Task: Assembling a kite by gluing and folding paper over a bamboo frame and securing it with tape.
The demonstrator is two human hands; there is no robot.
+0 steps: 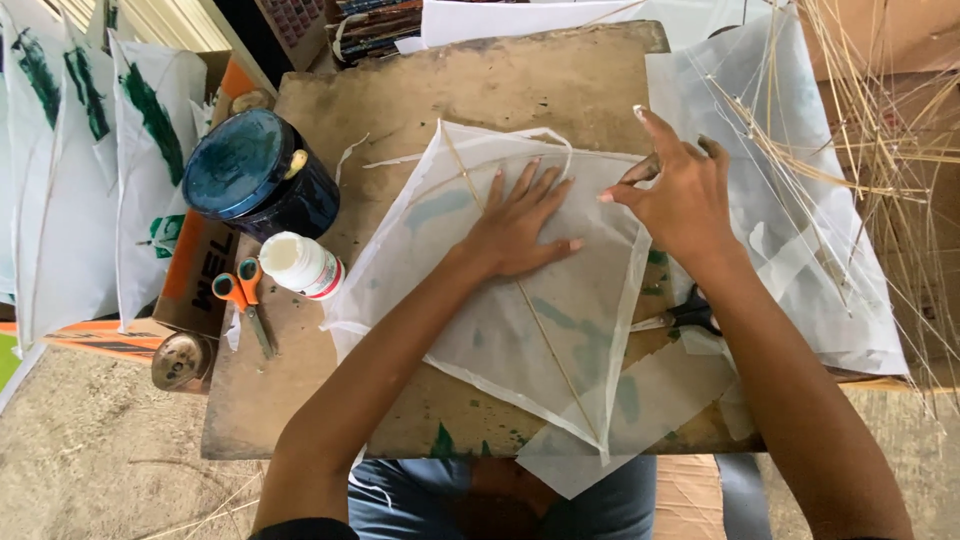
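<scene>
Left hand [515,225] spread flat on translucent white paper kite [540,330], right hand [680,195] pinching the kite's right edge, worn wooden tabletop [480,80] beneath, black-handled scissors [690,315] under right wrist

Left arm: bare forearm runs from the near left edge toward the centre, elbow bent, wrist straight. Left hand [518,225]: palm down, flat, four fingers [522,182] extended and slightly spread toward the far side, thumb out to the right. Right arm: bare forearm runs from the near right corner toward the centre. Right hand [680,195]: back up, index finger extended toward the far side, thumb and remaining fingers curled in a pinch pointing left.
</scene>
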